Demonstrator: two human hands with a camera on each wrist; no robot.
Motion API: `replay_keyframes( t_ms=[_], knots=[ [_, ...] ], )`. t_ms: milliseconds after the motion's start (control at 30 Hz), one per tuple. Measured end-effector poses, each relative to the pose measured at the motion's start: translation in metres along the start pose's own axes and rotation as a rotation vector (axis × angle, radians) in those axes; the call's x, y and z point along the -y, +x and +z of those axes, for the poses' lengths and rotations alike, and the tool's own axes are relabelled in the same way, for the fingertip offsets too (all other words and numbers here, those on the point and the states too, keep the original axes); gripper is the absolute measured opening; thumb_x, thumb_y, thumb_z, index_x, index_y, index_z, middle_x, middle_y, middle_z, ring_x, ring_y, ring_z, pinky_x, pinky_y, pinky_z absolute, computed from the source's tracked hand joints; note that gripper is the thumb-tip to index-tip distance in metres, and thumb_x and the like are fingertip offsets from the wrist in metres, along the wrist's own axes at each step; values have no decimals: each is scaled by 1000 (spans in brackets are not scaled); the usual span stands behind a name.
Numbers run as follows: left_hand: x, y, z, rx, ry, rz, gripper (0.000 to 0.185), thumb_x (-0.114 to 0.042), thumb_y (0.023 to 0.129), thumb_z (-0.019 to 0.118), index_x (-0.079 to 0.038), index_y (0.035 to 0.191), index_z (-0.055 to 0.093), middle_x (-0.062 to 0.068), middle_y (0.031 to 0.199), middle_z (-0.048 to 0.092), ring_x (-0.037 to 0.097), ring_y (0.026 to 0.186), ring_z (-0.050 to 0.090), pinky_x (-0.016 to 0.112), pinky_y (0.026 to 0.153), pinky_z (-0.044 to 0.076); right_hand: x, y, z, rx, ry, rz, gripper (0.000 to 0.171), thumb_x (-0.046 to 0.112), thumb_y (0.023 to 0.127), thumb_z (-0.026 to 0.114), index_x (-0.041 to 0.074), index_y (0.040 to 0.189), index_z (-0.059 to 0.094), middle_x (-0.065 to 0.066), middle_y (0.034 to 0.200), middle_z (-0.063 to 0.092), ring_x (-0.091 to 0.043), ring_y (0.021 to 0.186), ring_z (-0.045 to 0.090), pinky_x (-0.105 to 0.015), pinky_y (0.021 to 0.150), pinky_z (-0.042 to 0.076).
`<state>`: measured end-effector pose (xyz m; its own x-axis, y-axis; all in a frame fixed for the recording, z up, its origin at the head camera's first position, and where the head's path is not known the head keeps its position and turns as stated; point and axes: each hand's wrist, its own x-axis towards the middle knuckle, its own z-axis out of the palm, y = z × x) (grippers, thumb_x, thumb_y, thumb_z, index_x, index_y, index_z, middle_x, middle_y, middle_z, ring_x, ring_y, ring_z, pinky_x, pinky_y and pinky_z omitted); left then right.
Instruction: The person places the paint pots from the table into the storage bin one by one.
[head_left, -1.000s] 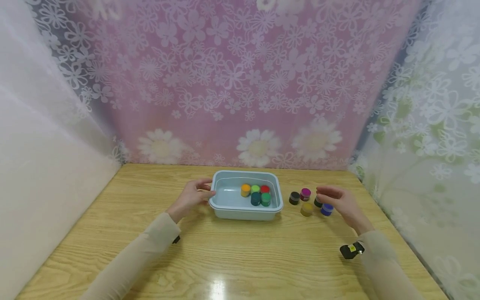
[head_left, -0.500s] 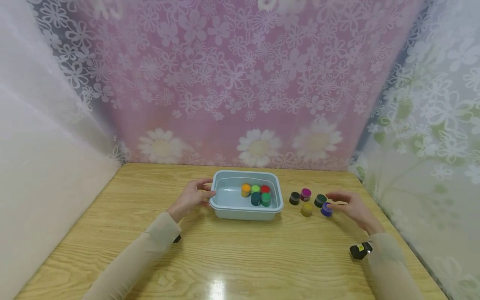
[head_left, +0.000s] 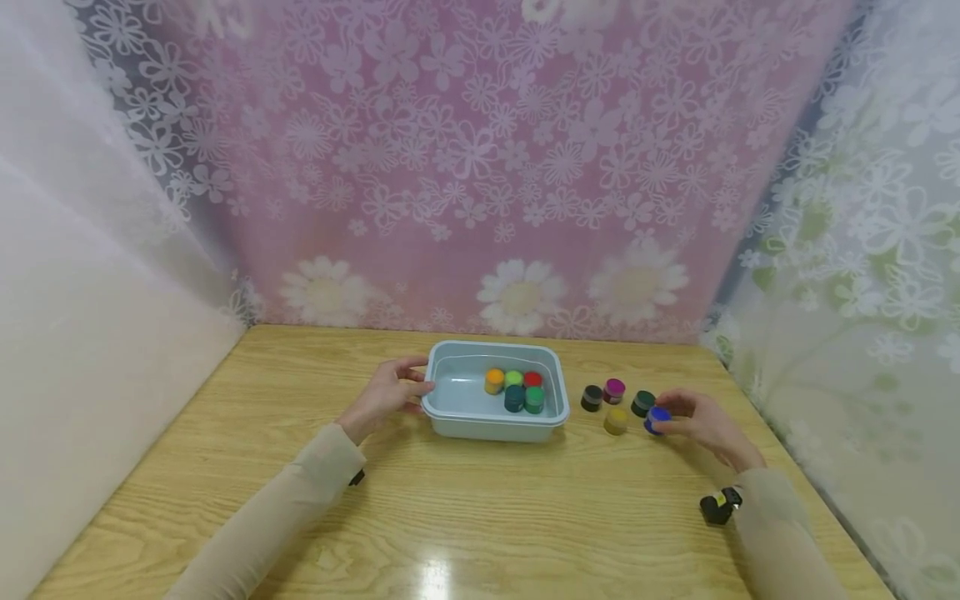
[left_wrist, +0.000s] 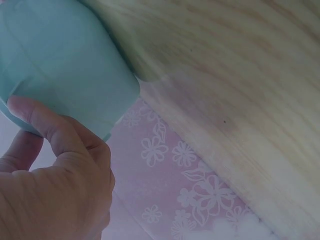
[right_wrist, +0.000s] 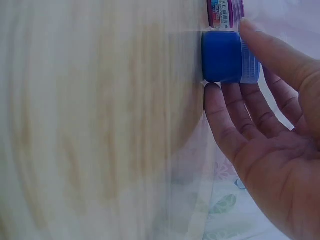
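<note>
A light blue plastic basin (head_left: 495, 429) stands on the table, with several small paint jars grouped inside: orange (head_left: 494, 382), light green (head_left: 513, 379), red (head_left: 532, 380), dark teal (head_left: 514, 398) and green (head_left: 534, 400). My left hand (head_left: 382, 396) grips its left rim, thumb on one side in the left wrist view, where the basin wall (left_wrist: 75, 65) fills the upper left. To the basin's right, my right hand (head_left: 705, 425) has thumb and fingers around a blue paint jar (right_wrist: 221, 57), which stands upright on the table.
Beside the blue jar stand a dark green jar (head_left: 642, 403), a yellow jar (head_left: 616, 421), a magenta jar (head_left: 614, 391) and a black jar (head_left: 592, 398). A pink flowered curtain (head_left: 420, 208) hangs behind the wooden table (head_left: 510, 517); pale cloth flanks both sides.
My right hand has moved right, away from over the dark green jar, and come round the blue jar. The left hand keeps its grip on the basin.
</note>
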<state>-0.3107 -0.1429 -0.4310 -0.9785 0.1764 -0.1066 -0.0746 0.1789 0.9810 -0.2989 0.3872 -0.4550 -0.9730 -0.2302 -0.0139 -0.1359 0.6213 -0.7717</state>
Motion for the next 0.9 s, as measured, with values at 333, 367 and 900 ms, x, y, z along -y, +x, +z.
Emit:
replay_keyframes(
  t_ms=[333,367,900],
  knots=[
    [1,2,0,-11,4,7,56,-7,90,70,-9,143,50,14,110,55,19,71,63,37,64,62,-2,0,1,-27,34,-7,52,23,87,76,-4,126,54,-24,124,60,-2,101,59,-20,79,56],
    [2,2,0,-14,4,5,56,-7,90,70,-9,143,50,14,110,55,19,70,63,37,63,62,-1,-1,1,-27,42,-6,54,24,88,76,-4,128,53,-24,125,59,0,100,59,-21,79,57],
    [-1,1,2,-27,15,-15,56,-7,91,70,-10,143,50,15,112,53,19,71,63,46,72,63,25,-4,-4,-43,8,28,61,38,87,75,4,135,57,-20,134,59,6,102,59,-19,87,53]
  ],
)
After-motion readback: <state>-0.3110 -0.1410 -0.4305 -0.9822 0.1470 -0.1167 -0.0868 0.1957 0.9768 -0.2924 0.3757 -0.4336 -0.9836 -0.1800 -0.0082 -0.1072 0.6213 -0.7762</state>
